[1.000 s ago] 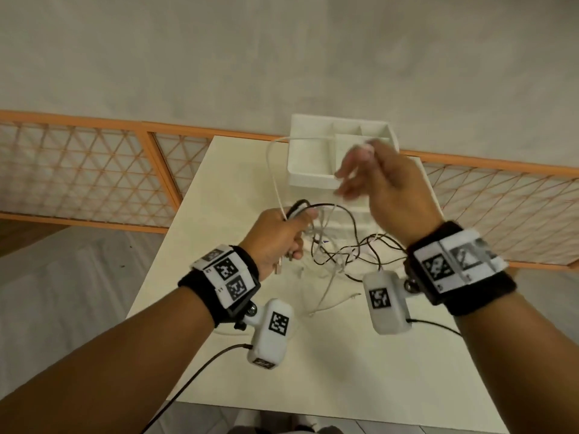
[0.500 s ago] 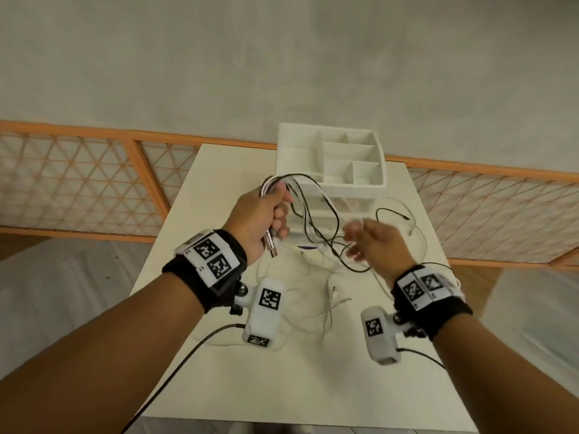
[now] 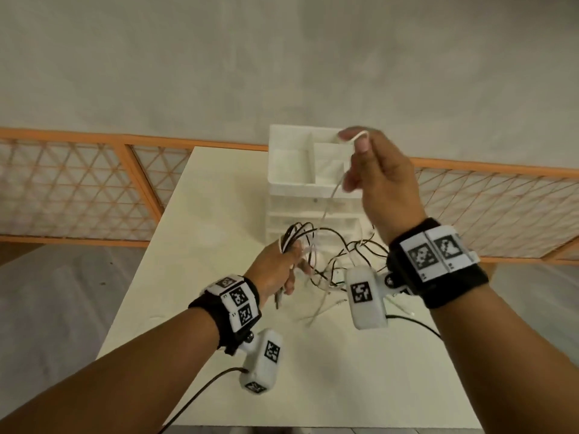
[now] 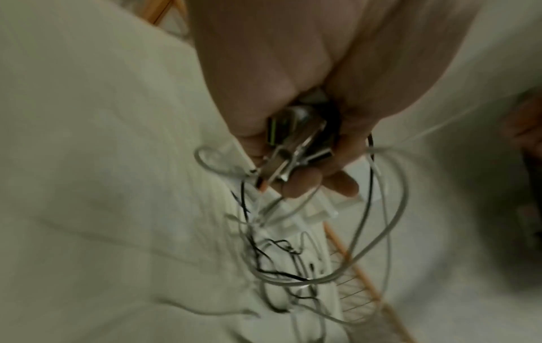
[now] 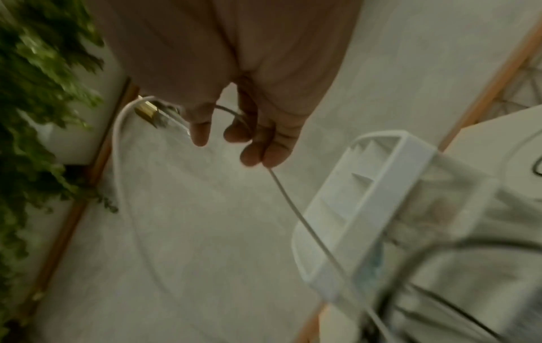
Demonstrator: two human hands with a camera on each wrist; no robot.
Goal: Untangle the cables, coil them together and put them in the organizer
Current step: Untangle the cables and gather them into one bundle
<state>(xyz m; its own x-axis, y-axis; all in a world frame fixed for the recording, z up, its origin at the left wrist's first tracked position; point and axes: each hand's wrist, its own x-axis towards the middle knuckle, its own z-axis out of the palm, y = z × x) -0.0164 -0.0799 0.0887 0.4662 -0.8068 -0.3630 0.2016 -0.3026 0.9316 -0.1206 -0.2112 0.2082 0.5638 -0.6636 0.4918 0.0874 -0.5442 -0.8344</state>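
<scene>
White cable (image 3: pixel 329 202) is pinched in R hand (image 3: pixel 380 180), raised in front of the organizer (image 3: pixel 291 158); black/white cable bundle (image 3: pixel 329 255) w/ plug ends is clamped in L hand (image 3: pixel 275 270) above the table (image 3: pixel 194 214). Cables judged light, limp, snag-prone, best gripped near plugs. Wrist views are blurred; tangle crossings partly hidden behind R wrist camera (image 3: pixel 365 297).

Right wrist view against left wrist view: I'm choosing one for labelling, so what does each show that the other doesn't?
Only the right wrist view shows the right hand pinching a white cable, and green leaves. Only the left wrist view shows the left hand gripping metal plugs above tangled cables. Both show the white organizer and orange fence.
</scene>
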